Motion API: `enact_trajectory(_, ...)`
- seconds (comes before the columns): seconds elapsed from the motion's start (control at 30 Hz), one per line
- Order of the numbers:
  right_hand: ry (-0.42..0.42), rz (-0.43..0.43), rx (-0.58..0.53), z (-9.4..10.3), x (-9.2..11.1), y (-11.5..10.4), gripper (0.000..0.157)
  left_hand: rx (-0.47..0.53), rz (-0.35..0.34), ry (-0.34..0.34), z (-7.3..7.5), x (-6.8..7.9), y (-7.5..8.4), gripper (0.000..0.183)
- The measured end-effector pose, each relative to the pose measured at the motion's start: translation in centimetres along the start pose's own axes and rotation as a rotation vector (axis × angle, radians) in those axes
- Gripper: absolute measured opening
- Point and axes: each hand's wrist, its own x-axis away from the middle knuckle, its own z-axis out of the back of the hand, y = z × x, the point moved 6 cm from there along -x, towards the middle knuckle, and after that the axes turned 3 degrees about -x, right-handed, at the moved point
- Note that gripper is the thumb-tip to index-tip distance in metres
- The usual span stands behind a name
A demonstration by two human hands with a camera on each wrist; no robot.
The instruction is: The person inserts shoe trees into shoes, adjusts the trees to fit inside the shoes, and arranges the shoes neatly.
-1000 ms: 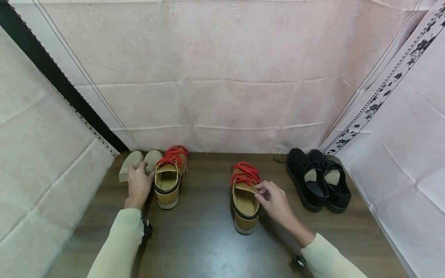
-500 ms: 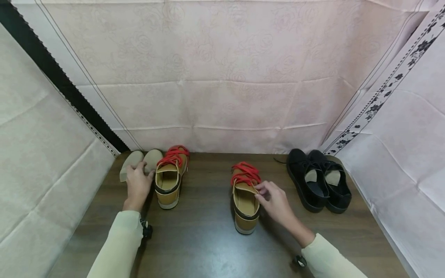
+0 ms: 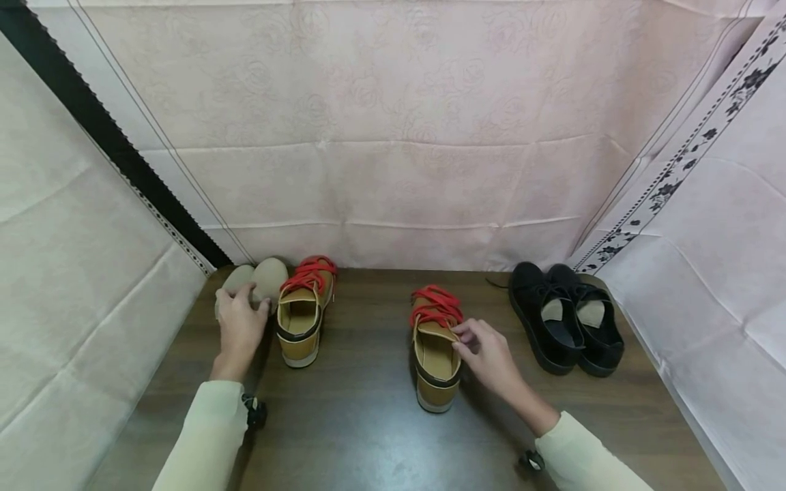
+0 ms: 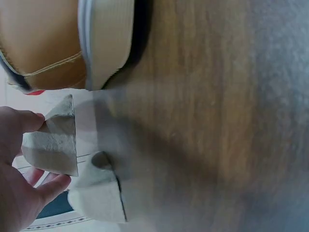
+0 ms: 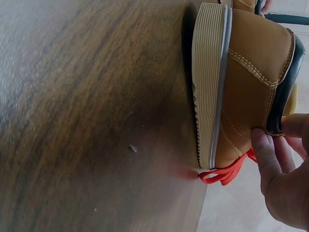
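Observation:
In the head view my left hand [image 3: 239, 327] holds a grey-beige moulded shoe insert [image 3: 270, 278] between thumb and fingers, its grip plain in the left wrist view. A matching insert [image 4: 98, 193] stands on the wooden surface beside it. Just right of them is a tan shoe [image 3: 299, 320] with red laces. My right hand [image 3: 487, 354] pinches the collar edge of a second tan red-laced shoe [image 3: 437, 361], which sits flat with its heel toward me. Fingers and thumb straddle that edge in the right wrist view.
A pair of black lace-up shoes [image 3: 561, 327], with pale inserts inside, stands at the right. Cloth-covered walls [image 3: 399, 170] close off the back and both sides of the brown wooden surface [image 3: 344, 423].
My left hand has raised the right-hand insert slightly, and it now overlaps its mate more. My right hand and its shoe stay in place.

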Motion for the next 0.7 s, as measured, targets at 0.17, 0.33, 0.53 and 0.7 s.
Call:
enact_trajectory(0.17, -0.005, -0.007, -0.006, 0.0, 0.0, 0.0, 0.022, 0.005, -0.035, 0.037, 1.1, 0.0, 0.7, 0.041)
enact_trajectory(0.33, -0.007, -0.013, -0.004, 0.0, -0.1, 0.1, 0.022, 0.014, -0.055, 0.068, 2.1, 0.1, 1.2, 0.041)
enact_trajectory(0.53, -0.008, -0.012, -0.013, 0.0, -0.1, 0.2, 0.022, 0.017, -0.074, 0.085, 3.3, 0.4, 2.1, 0.04)
enact_trajectory(0.7, -0.009, -0.012, -0.017, 0.0, -0.1, 0.1, 0.023, 0.027, -0.125, 0.141, 4.6, 0.6, 3.3, 0.039)
